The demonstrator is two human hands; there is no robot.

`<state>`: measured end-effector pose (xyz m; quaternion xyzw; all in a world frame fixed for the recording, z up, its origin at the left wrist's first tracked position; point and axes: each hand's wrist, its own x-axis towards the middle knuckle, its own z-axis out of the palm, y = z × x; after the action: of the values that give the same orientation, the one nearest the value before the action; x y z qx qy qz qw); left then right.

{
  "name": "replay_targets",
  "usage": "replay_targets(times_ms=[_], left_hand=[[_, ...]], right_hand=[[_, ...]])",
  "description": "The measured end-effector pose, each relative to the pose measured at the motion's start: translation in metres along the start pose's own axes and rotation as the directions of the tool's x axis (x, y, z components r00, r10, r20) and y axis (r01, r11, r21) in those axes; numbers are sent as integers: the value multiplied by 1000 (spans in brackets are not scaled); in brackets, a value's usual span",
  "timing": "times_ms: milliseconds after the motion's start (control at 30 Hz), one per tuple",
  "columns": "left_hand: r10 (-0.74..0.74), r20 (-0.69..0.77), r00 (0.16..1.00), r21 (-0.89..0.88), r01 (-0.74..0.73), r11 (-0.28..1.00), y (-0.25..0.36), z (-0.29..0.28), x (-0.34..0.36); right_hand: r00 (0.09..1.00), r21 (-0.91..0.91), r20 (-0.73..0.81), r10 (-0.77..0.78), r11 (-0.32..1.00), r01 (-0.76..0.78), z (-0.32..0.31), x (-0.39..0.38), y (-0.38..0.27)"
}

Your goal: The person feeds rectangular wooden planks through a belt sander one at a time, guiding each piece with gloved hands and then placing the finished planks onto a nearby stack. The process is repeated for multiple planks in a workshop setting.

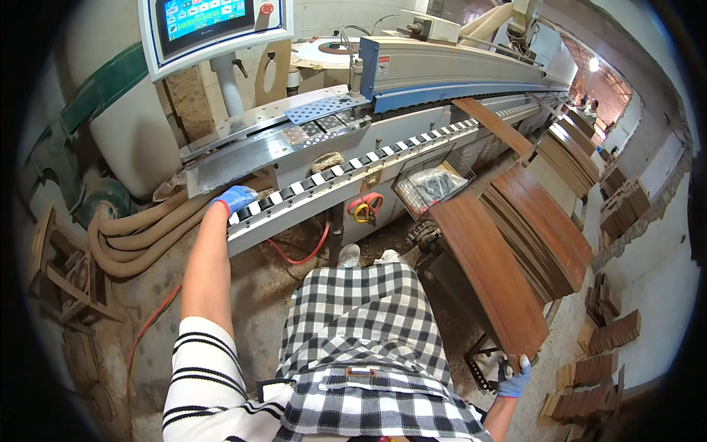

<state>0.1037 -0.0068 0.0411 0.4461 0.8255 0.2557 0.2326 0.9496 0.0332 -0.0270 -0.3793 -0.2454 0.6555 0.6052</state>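
My left hand (234,199), in a blue glove, rests with its fingers laid over the near left end of the roller rail (335,177). This rail is lined with black and white rollers along the front of a long machine (456,74). Low on the right, my right hand (513,377), also gloved, is at the near end of a long brown wooden board (493,269). Its fingertips curl over the board's edge, and the palm side is hidden. The board lies on top of a stack. Another brown board (492,124) lies across the rail farther along.
More board stacks (541,228) stand to the right, with small panels (589,372) along the wall. A control screen (206,18) is at upper left. Thick hoses (147,236) and a red hose (298,259) run along the floor. A wire basket (434,184) hangs under the rail.
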Motion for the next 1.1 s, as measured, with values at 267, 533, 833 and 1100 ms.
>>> replay_targets(times_ms=[267,533,833,1100], left_hand=[[-30,69,997,119,21,993,8,-3,2],[-25,70,997,4,25,1000,16,-2,-8],[-23,52,998,56,20,998,17,0,-7],[13,32,999,121,-17,993,25,-3,-13]], right_hand=[[955,1,232,186,981,-192,177,39,44],[646,-301,599,474,880,-366,329,10,112],[243,-579,739,629,776,-250,388,-16,147],[362,-633,699,617,769,-89,381,-18,157]])
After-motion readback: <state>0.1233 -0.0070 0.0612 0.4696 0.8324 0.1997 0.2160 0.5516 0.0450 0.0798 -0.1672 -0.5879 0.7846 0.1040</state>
